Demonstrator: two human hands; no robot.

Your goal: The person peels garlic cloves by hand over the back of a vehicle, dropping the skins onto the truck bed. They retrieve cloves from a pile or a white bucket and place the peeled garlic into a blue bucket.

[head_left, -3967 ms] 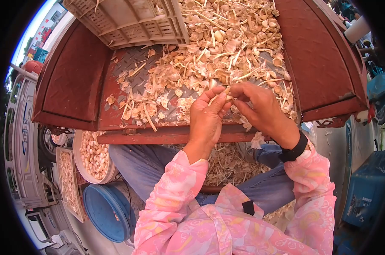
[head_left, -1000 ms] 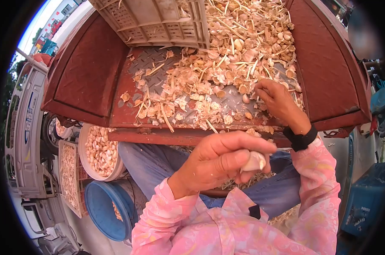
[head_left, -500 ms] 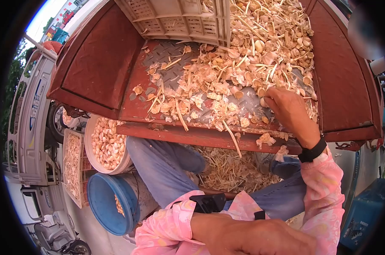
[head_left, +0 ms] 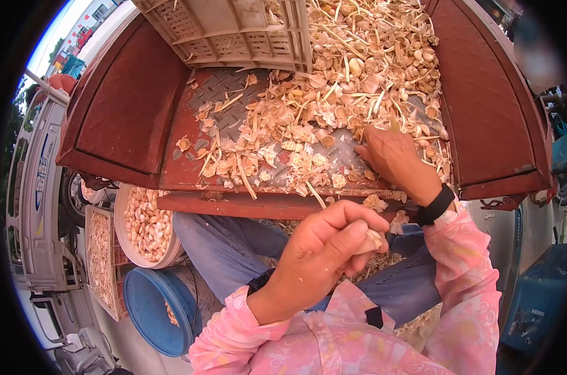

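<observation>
Garlic cloves, skins and stalks (head_left: pixel 333 100) lie heaped over the metal bed of a red cart (head_left: pixel 483 106). In front of the bed's edge my left hand (head_left: pixel 321 250) is raised, with thumb and fingers closed around a pale garlic clove (head_left: pixel 369 241). My right hand (head_left: pixel 399 159), with a black band at the wrist, reaches down into the garlic debris near the right side of the bed. Its fingers are bent, and their tips are partly hidden among the skins, so what they hold cannot be made out.
A plastic crate (head_left: pixel 233 37) stands tilted at the back of the bed. On the left are a white bucket of cloves (head_left: pixel 147 225), a blue bucket (head_left: pixel 155 312) and a crate of garlic (head_left: pixel 101 256). Stalks and skins lie between my legs.
My left hand has come up and forward from the bottom of the view, and the clove in it now shows. My right hand has shifted slightly left over the debris. The whole view has moved a little.
</observation>
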